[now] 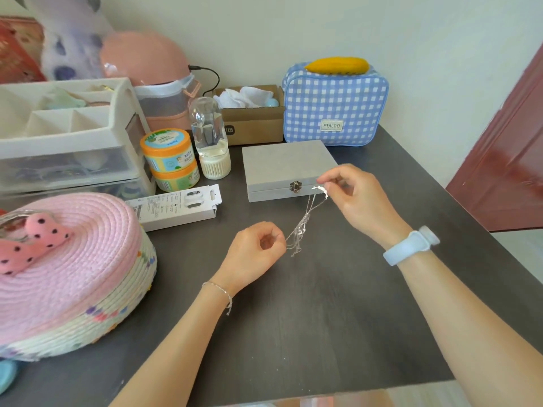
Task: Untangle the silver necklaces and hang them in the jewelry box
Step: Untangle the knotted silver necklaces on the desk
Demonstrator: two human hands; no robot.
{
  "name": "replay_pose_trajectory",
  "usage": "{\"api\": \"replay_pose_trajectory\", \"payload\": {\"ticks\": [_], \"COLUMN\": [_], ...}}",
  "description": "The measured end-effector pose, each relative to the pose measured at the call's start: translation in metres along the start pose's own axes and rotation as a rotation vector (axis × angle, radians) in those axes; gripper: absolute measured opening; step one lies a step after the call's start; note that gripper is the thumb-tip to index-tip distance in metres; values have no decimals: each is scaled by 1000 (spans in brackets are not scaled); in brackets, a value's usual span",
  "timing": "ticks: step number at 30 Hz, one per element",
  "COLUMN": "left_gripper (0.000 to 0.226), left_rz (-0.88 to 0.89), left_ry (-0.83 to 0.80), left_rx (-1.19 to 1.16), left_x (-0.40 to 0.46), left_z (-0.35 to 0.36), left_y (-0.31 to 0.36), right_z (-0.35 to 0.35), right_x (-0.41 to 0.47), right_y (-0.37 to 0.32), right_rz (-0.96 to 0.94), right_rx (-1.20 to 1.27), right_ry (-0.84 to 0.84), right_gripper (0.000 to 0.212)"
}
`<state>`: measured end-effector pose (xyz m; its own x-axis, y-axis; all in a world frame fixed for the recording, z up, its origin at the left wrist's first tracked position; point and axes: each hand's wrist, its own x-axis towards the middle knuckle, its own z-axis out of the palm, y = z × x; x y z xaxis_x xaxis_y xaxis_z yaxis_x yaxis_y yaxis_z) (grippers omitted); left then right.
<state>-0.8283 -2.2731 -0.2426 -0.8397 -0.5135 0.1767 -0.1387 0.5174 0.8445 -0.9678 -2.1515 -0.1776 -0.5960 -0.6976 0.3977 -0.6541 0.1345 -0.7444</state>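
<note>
The desk (338, 318) was a dark grey wood-grain top set against a pale wall (411, 39), with a dark red door (511, 160) at the right edge. Above the middle of the desk the two hands held the tangled necklaces (305, 221) stretched between them, clear of the surface. The left hand (255, 254) was curled, pinching the lower end of the chains; the right hand (355, 198), higher and nearer the wall, pinched the upper end, where a small white clump showed. A knot sat midway along the strands. A pale blue band (411, 245) circled the right wrist and a thin bracelet (220, 292) the left.

Just behind the right hand lay the grey jewelry box (282, 165), lid down, its metal clasp facing the person. Behind it stood a blue checked bag (335, 104) with a yellow thing on top, and beside that a cardboard box (252, 121). To the left were a clear bottle (210, 136), two stacked tubs (170, 160), a white drawer unit (67, 136), a flat white carton (179, 207) and a pink woven basket (73, 274).
</note>
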Motion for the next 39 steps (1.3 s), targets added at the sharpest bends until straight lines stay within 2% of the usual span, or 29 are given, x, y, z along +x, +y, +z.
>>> {"api": "replay_pose_trajectory", "payload": {"ticks": [2,4,9,14,21,31,33,36,39], "left_gripper": [26,25,20,16,16,13,13,18,14], "left_rz": [-13,-35,-179,-351,-460,-517,-490,-481,-498], "left_ry": [25,40,242,508,710,770,762,743,672], "left_rx": [21,34,-9,-142,-171,-142,-209,-314,-120], "left_x": [-4,-5,-13,-13,-13,-15,-16,-15,-18], "left_z": [-2,-3,-9,-23,-33,-38,-35,-33,-38], "left_y": [-2,-3,-12,-20,-20,-30,-25,-18,-23], "right_z": [-3,-4,-16,-18,-23,-15,-13,-6,0], "right_x": [2,2,3,-3,-12,-26,-28,-34,-42], "right_y": [-7,-11,-15,3,16,33,40,50,62], "right_rz": [-51,-71,-27,122,190,256,306,414,463], "right_rx": [-46,-38,103,386,400,451,454,423,319], "right_ry": [-86,-93,98,236,384,540,561,504,431], "right_gripper": [17,18,23,30,29,30,30,26,21]}}
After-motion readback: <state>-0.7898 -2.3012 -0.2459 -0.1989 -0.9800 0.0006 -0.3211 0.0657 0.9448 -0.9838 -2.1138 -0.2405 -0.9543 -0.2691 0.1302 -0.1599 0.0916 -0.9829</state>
